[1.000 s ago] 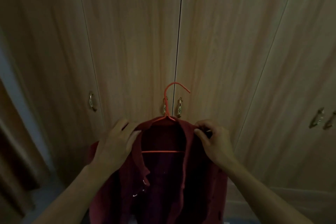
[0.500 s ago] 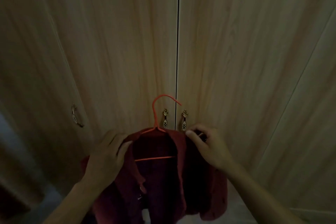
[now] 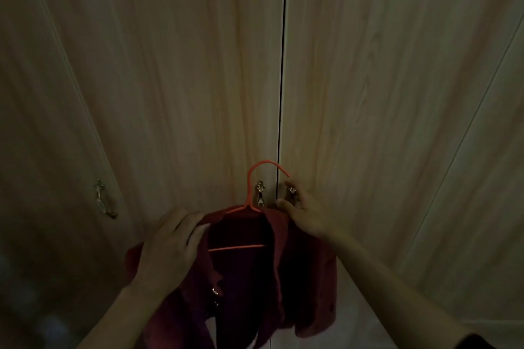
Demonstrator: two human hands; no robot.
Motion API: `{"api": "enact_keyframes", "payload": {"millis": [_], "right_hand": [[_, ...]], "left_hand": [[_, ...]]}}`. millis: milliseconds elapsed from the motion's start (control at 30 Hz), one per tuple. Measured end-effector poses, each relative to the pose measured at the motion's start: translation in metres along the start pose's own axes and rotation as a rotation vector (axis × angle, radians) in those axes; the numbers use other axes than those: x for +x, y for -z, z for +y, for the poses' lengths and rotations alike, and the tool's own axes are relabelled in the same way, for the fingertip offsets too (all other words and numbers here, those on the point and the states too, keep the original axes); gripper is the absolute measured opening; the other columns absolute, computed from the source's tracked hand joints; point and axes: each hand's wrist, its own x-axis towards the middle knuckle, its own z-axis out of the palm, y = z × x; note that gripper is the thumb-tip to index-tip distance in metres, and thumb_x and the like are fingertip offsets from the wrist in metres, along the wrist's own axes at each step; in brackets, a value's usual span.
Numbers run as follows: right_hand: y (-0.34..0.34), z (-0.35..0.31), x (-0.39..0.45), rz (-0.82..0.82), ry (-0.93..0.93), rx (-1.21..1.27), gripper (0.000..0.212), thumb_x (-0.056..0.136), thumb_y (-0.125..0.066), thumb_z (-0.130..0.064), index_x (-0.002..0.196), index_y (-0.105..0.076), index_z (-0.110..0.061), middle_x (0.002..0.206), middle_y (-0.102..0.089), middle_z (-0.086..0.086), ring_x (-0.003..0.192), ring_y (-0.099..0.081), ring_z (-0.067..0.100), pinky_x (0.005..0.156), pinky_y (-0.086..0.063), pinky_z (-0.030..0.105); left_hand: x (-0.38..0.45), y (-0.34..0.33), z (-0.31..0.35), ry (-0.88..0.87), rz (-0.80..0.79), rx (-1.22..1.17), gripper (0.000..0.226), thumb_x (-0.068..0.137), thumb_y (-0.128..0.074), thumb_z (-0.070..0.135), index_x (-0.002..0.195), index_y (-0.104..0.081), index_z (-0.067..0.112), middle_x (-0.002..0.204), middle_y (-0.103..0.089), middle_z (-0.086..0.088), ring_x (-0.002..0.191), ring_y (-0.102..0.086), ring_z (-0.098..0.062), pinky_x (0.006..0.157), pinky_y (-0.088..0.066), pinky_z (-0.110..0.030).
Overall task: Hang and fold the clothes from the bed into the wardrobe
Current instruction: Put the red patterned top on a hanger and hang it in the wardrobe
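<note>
Two bare forearms are seen entering from the lower edge of the head view, each ending in an uncovered hand. No glove, ring, watch or bracelet can be made out on the left hand (image 3: pixel 167 246) or the right hand (image 3: pixel 307 214), though the light is dim. The left forearm is bare as far as it is shown. At the lower right corner, a dark sleeve edge (image 3: pixel 479 341) is seen on the right arm; its fabric and exact colour cannot be determined.
</note>
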Motion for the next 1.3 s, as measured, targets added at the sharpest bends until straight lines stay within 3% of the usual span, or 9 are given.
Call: {"api": "enact_keyframes", "payload": {"millis": [100,300,500,633,867,1067,1133,1200,1300], "right_hand": [[-0.008,0.0,0.004,0.042,-0.007,-0.005,0.053,0.082,-0.07,-0.043,0.128,-0.046,-0.033,0.109,-0.06,-0.009,0.1,-0.062,0.012,0.079,-0.047,0.017],[-0.008,-0.01,0.009,0.022,0.046,-0.161,0.062,0.085,-0.071,-0.03,0.138,-0.039,-0.023,0.115,-0.059,0.008,0.103,-0.06,0.028,0.09,-0.052,0.044],[-0.014,-0.007,0.001,0.1,-0.022,-0.28,0.051,0.082,-0.075,-0.025,0.12,-0.044,-0.01,0.089,-0.049,-0.017,0.094,-0.06,0.018,0.077,-0.047,0.03],[-0.022,-0.009,-0.016,0.155,-0.113,-0.176,0.052,0.077,-0.08,-0.02,0.111,-0.041,-0.013,0.093,-0.06,-0.003,0.089,-0.065,0.019,0.083,-0.056,0.043],[-0.023,-0.036,-0.091,0.393,-0.265,-0.248,0.115,0.073,-0.077,-0.055,0.151,-0.006,-0.011,0.127,-0.06,0.019,0.114,-0.061,0.032,0.096,-0.051,0.045],[0.007,-0.049,-0.18,0.565,-0.337,-0.498,0.101,0.075,-0.065,-0.069,0.15,-0.014,-0.024,0.076,-0.066,-0.01,0.065,-0.063,0.008,0.049,-0.049,0.026],[0.016,-0.047,-0.205,0.568,-0.307,-0.553,0.093,0.08,-0.058,-0.065,0.151,-0.014,-0.025,0.07,-0.063,-0.011,0.059,-0.061,0.005,0.048,-0.05,0.029],[0.026,-0.041,-0.229,0.577,-0.276,-0.51,0.087,0.082,-0.056,-0.058,0.152,-0.012,-0.031,0.077,-0.064,-0.011,0.061,-0.062,0.005,0.055,-0.056,0.036],[0.035,-0.035,-0.259,0.652,-0.182,-0.502,0.096,0.086,-0.065,-0.038,0.154,0.001,-0.036,0.128,-0.052,-0.002,0.091,-0.061,0.007,0.066,-0.056,0.026]], "left_hand": [[0.002,0.002,-0.01,-0.047,0.016,-0.013,0.023,0.096,-0.055,0.024,0.094,-0.067,0.004,0.085,-0.057,-0.002,0.076,-0.054,-0.019,0.073,-0.048,-0.033],[0.001,0.008,-0.025,-0.129,0.033,-0.019,0.023,0.096,-0.056,0.023,0.097,-0.068,0.003,0.086,-0.057,-0.001,0.078,-0.053,-0.018,0.075,-0.047,-0.031],[-0.01,0.019,-0.027,-0.118,0.061,-0.093,0.019,0.095,-0.059,0.021,0.1,-0.068,0.004,0.089,-0.06,-0.003,0.08,-0.055,-0.018,0.076,-0.048,-0.032],[-0.026,0.031,-0.026,-0.105,0.064,-0.121,0.022,0.095,-0.059,0.021,0.097,-0.07,0.002,0.088,-0.061,-0.004,0.08,-0.055,-0.018,0.076,-0.048,-0.03],[-0.048,0.039,-0.017,-0.144,0.043,-0.169,0.023,0.099,-0.057,0.019,0.098,-0.071,0.001,0.086,-0.061,-0.007,0.078,-0.056,-0.021,0.075,-0.049,-0.031],[-0.062,0.023,0.014,-0.175,-0.002,-0.288,0.022,0.097,-0.058,0.017,0.099,-0.071,0.0,0.087,-0.061,-0.006,0.079,-0.056,-0.018,0.077,-0.048,-0.026],[-0.063,0.017,0.029,-0.215,-0.032,-0.304,0.025,0.099,-0.056,0.019,0.099,-0.072,0.0,0.088,-0.062,-0.006,0.079,-0.057,-0.02,0.075,-0.049,-0.028],[-0.062,0.012,0.045,-0.253,-0.053,-0.339,0.026,0.099,-0.056,0.02,0.099,-0.072,0.0,0.088,-0.062,-0.006,0.079,-0.057,-0.021,0.075,-0.049,-0.031],[-0.055,0.007,0.067,-0.284,-0.064,-0.399,0.026,0.098,-0.056,0.02,0.098,-0.072,0.0,0.088,-0.061,-0.006,0.08,-0.056,-0.02,0.074,-0.048,-0.031]]}}
